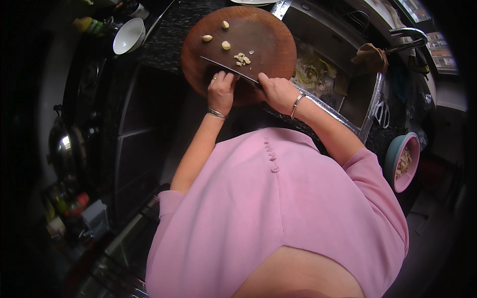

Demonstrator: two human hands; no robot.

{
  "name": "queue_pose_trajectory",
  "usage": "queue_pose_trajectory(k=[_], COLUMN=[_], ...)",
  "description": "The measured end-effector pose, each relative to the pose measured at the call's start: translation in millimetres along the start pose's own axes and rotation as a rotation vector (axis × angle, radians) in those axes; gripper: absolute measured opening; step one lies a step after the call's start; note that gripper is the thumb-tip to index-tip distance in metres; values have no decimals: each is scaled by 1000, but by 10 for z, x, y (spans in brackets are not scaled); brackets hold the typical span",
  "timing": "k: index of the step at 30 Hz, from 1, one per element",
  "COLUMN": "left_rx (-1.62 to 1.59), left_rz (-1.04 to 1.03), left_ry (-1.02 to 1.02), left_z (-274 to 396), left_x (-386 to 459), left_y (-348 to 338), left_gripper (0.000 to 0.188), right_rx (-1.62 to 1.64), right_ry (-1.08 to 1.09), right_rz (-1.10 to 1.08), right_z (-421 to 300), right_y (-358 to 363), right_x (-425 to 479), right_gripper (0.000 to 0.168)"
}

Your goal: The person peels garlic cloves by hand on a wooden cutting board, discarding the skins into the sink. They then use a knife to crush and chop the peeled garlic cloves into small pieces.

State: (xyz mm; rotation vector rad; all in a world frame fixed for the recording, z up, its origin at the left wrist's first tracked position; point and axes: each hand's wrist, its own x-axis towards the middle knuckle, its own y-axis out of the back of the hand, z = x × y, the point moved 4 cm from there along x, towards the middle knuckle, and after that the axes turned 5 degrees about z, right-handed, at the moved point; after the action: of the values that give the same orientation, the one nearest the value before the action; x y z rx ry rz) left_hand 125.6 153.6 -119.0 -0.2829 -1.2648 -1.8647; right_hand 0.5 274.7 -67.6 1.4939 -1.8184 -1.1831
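Note:
A round wooden cutting board lies on the counter before me. My right hand grips the dark handle of a kitchen knife, whose blade slants across the board, seen almost edge-on. Bunched on the near side of the blade are the fingers of my left hand; a small pale bit shows by the fingertips, but what they hold is hidden. Beyond the blade sits a small heap of chopped garlic. Three peeled garlic cloves lie apart farther up the board: one clove, another and the farthest.
Right of the board is a sink with food scraps around its drain strainer and a faucet above. Scissors and a pink-and-teal bowl holding pale pieces stand farther right. At left are a white bowl and a lidded pan.

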Motion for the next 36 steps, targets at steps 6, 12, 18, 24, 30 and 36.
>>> queue_pose_trajectory(k=[6,12,18,24,30,36], left_rx=[0,-3,-31,7,-1,-24], left_rz=[-8,1,13,-47,-18,-7], left_ry=[27,-5,-29,-17,-45,-76], left_z=[8,-12,6,-2,-14,-22], left_x=[-22,-34,0,-13,-18,-22], left_y=[16,30,47,35,43,42], left_gripper=[8,7,7,8,7,5], right_rx=[35,63,35,65,95,117], right_ry=[-13,-9,1,-12,-28,16], right_rz=[19,-9,-13,38,-11,-6], right_z=[-38,-75,-23,-7,-35,-48], right_y=[-71,32,-7,-161,-146,-55], right_x=[-30,-23,43,23,45,86], right_gripper=[24,23,24,27,25,24])
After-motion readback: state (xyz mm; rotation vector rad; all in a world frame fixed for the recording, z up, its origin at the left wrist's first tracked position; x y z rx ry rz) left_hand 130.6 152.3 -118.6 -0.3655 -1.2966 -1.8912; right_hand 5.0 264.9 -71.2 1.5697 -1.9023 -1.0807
